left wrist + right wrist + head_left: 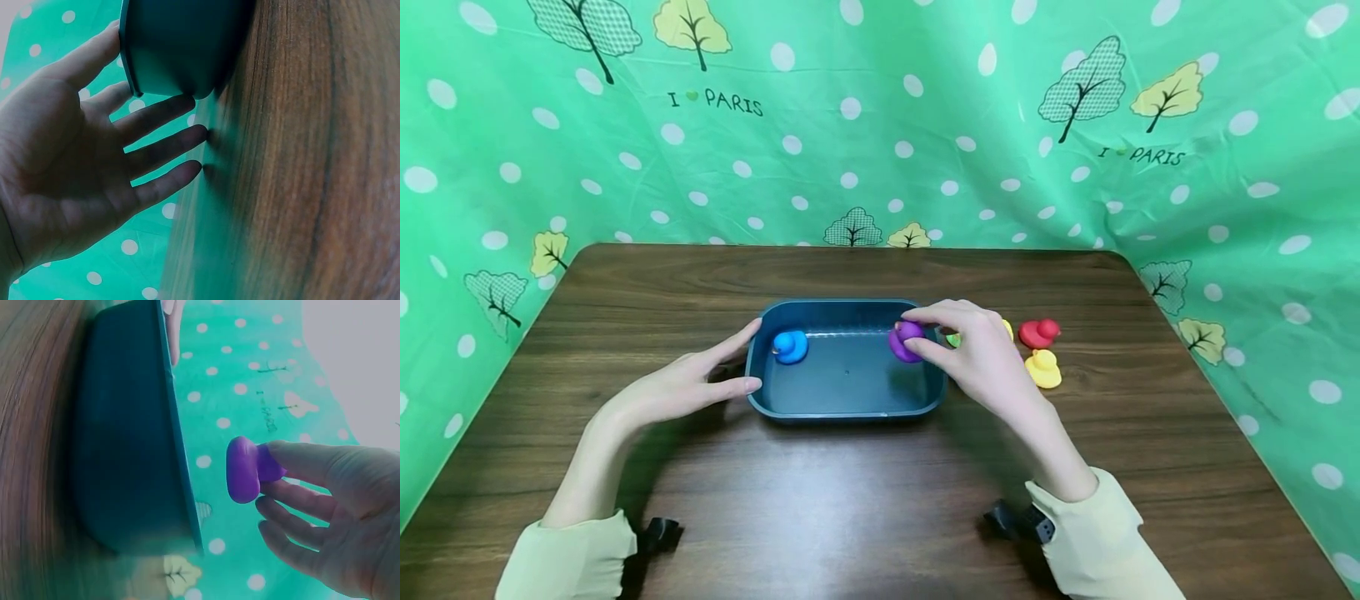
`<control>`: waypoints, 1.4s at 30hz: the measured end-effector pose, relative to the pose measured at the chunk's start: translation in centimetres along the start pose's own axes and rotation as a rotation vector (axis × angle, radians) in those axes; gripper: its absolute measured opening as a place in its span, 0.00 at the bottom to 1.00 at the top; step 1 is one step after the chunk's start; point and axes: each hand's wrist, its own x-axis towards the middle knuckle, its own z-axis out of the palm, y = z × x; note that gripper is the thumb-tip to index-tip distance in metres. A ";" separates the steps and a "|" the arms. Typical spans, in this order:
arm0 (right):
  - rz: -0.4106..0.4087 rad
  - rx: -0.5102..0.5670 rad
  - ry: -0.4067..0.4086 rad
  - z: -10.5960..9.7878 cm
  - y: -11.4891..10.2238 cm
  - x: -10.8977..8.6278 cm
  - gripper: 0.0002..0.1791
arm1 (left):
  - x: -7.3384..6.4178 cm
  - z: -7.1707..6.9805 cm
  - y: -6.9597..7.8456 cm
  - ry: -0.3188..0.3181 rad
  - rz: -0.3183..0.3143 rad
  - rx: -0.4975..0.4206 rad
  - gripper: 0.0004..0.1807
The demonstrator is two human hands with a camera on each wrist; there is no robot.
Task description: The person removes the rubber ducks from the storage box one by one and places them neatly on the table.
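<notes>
A dark blue rectangular tub stands on the table, with a blue rubber duck inside near its left end. My right hand pinches a purple rubber duck between thumb and fingers. In the right wrist view the purple duck is held above the rim of the tub. My left hand rests its thumb and a fingertip against the tub's left rim. The left wrist view shows the left hand with its fingers spread and fairly straight beside the tub.
Right of the tub lie a red rubber duck and a yellow rubber duck. A green thing and another yellow thing are partly hidden behind the right hand. A green dotted curtain hangs behind the brown wooden table.
</notes>
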 end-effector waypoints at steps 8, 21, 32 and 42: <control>0.017 -0.023 0.053 -1.6 1.4 -1.2 0.18 | -0.2 -0.2 0.0 0.004 -0.006 0.003 0.44; 0.050 -0.038 0.101 -3.1 3.5 -3.8 0.19 | -0.2 0.2 -0.2 0.005 -0.009 0.007 0.44; 0.068 -0.065 0.116 -4.0 4.7 -4.9 0.18 | 0.0 0.5 -0.3 0.003 0.002 -0.005 0.43; 0.094 -0.082 0.110 -4.5 5.6 -5.2 0.18 | 0.0 0.1 -0.1 0.004 -0.006 -0.001 0.44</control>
